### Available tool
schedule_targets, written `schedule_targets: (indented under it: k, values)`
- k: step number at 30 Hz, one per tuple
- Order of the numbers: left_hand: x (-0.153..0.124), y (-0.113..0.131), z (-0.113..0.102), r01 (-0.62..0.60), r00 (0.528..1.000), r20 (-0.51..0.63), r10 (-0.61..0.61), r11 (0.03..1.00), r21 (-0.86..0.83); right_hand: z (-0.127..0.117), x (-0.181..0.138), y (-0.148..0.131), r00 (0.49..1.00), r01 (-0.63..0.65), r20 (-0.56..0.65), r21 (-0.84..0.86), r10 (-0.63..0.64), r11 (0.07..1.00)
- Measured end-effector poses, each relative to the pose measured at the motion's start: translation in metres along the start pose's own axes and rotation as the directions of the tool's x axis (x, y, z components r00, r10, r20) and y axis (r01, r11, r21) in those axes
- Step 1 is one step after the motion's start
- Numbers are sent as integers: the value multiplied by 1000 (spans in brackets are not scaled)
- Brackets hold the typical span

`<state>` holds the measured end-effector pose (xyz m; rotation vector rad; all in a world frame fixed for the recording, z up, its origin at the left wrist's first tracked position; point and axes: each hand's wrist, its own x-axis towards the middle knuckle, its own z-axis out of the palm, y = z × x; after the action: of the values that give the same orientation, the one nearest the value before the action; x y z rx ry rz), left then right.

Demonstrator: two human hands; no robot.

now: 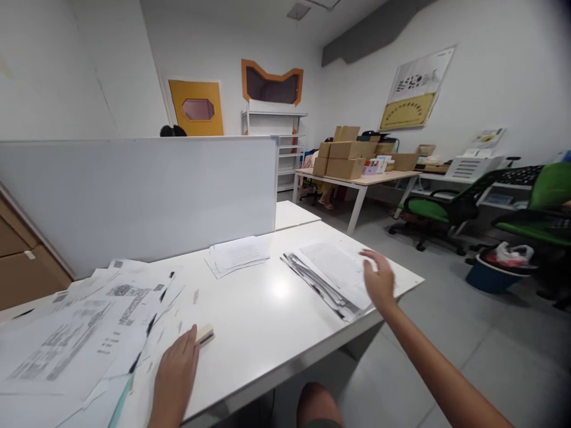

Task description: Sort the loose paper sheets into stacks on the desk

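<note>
My left hand [175, 370] lies low over the white desk [250, 324], its fingers closed around a small cream stapler [205, 334]. The stapler's front end sticks out past the fingertips; the hand hides the rest. To the right, my right hand [380, 279] is at the right edge of a stack of papers [332, 261], fingers and thumb apart. Whether it touches the top sheet I cannot tell. Dark printed edges show along the stack's left side. A thinner pile of white sheets [241, 254] lies near the divider.
Many loose printed sheets [66, 345] spread over the desk's left end. A pale divider panel [147, 202] rises behind. Cardboard boxes [345, 160] sit on another table. Beyond my right arm are a green office chair [428, 207] and a blue bin [493, 276].
</note>
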<state>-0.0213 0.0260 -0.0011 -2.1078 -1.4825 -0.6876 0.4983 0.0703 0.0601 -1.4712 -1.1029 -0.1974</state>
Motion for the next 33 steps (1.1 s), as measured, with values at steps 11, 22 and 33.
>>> schedule_targets:
  k: [11,22,33]
  values:
    - [3,-6,-3,20,986,158,44,923,-385,264,-83,-157,591,265,773,82,-229,961]
    - [9,2,-8,133,987,139,-81,897,-422,251,-116,-142,656,351,648,194,-388,916]
    - [10,16,-13,207,961,255,-110,895,-396,75,-199,-96,525,54,711,521,-468,852]
